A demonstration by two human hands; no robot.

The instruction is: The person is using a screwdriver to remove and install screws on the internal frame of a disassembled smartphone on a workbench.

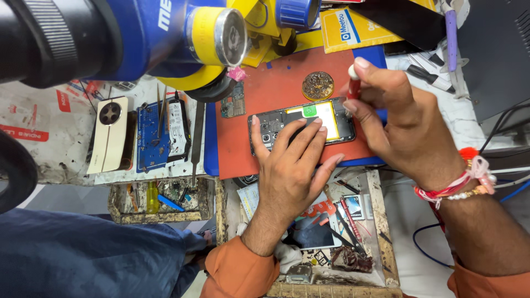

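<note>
My left hand (pixel 290 160) lies spread flat, fingers pressing the opened phone (pixel 301 124) down on the red mat (pixel 259 94). Just right of it, my right hand (pixel 397 124) has its grip pinched around a red-handled screwdriver (pixel 353 85), upright over the phone's right end.

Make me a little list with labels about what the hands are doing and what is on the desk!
left hand: pressed flat on the opened phone, fingers spread
right hand: grips a red-handled screwdriver upright at the phone's right end
mat: red work mat under the phone
nearby: round dish of tiny parts above the phone
left side: cream phone back cover
top: blue and yellow microscope
</note>
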